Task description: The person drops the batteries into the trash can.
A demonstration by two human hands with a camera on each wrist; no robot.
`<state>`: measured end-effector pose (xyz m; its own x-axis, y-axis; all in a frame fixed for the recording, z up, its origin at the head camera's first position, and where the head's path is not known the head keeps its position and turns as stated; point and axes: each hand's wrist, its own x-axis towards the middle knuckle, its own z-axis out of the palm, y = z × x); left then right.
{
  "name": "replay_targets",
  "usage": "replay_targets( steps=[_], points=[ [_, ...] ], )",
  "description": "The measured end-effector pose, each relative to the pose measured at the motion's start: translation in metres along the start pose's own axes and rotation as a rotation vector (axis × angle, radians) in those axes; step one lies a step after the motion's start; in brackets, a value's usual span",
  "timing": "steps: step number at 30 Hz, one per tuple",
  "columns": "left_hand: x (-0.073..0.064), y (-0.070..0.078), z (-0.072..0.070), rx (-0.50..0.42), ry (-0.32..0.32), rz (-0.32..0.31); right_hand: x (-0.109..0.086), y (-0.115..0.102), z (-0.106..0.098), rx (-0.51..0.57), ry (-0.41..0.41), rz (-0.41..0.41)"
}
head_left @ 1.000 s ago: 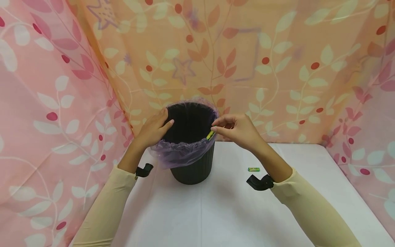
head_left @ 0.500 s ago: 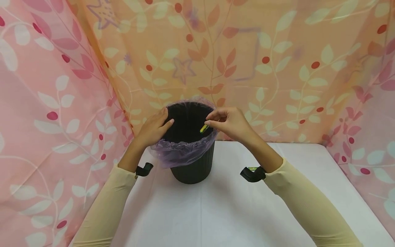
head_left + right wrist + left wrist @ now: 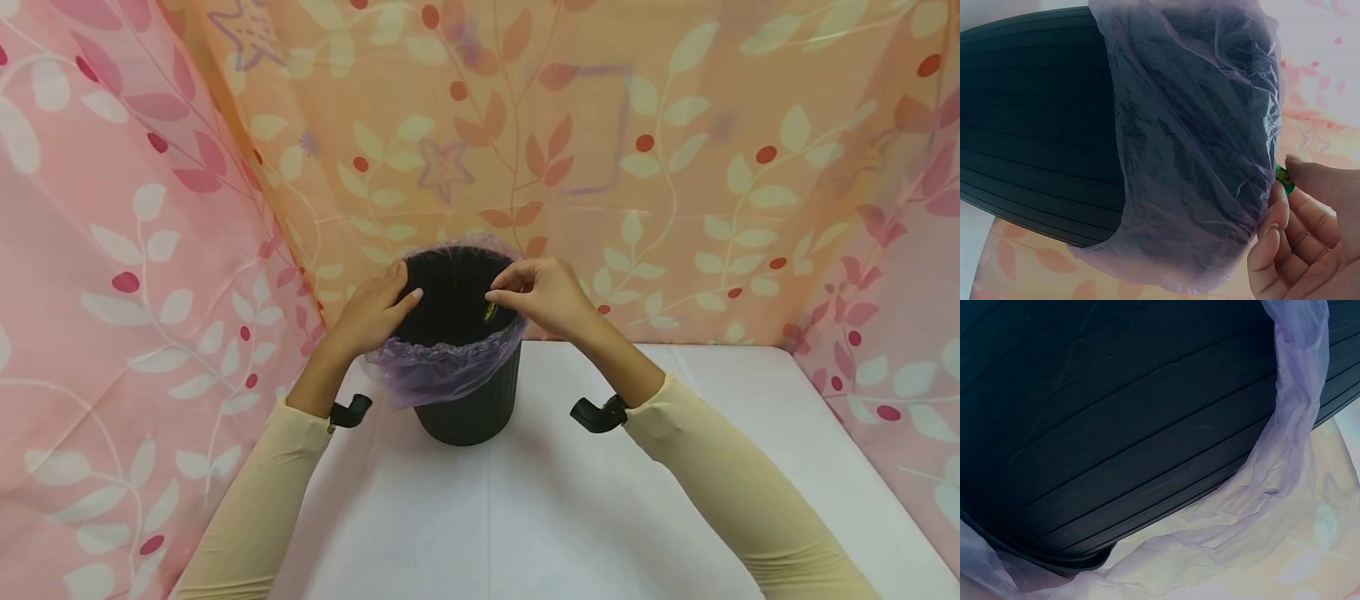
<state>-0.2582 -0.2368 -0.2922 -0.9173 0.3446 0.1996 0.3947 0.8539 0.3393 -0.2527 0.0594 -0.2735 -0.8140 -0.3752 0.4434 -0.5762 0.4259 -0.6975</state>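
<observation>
A black ribbed trash bin (image 3: 498,400) stands upright, a thin purple plastic bag (image 3: 442,375) folded over its rim. My left hand (image 3: 371,315) rests on the left side of the rim, fingers straight, its thumb reaching over the opening. With thumb and fingertips, my right hand (image 3: 546,298) pinches a small yellow-green battery (image 3: 491,312) over the bin's mouth, at the right side. In the right wrist view the green battery (image 3: 1284,179) shows between thumb and finger, right at the bag's edge. The left wrist view shows the bin's ribbed wall (image 3: 1135,425) and the bag (image 3: 1294,394).
The bin stands on a white table (image 3: 480,517) close to the back. Behind it hangs an orange leaf-print cloth (image 3: 585,150); pink patterned cloth (image 3: 150,350) closes in the left, with more at right. Black camera mounts (image 3: 598,414) sit on both wrists.
My right hand has moved left with the battery, from the bin's right rim to over its opening. A second battery on the table is now hidden behind the right wrist. The left hand stays put.
</observation>
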Motion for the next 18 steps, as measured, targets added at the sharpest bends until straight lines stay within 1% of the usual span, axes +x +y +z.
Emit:
replay_targets(
  steps=[6, 10, 13, 18],
  points=[
    [0.0003, 0.0002, 0.0, -0.001, -0.006, -0.002, 0.0029, -0.0048, 0.0026, -0.033, -0.02, -0.014],
    [0.0, 0.0007, -0.0001, -0.006, -0.006, -0.002, 0.0064, -0.006, 0.0049, -0.037, -0.024, -0.034],
    [0.0001, 0.0007, -0.0003, -0.009, -0.002, 0.002, 0.0073, -0.0066, 0.0055, -0.02, -0.018, -0.039],
    [0.0003, 0.0005, 0.0001, -0.001, -0.001, 0.006, 0.0032, -0.0066, 0.0031, 0.012, -0.005, -0.033]
  ],
)
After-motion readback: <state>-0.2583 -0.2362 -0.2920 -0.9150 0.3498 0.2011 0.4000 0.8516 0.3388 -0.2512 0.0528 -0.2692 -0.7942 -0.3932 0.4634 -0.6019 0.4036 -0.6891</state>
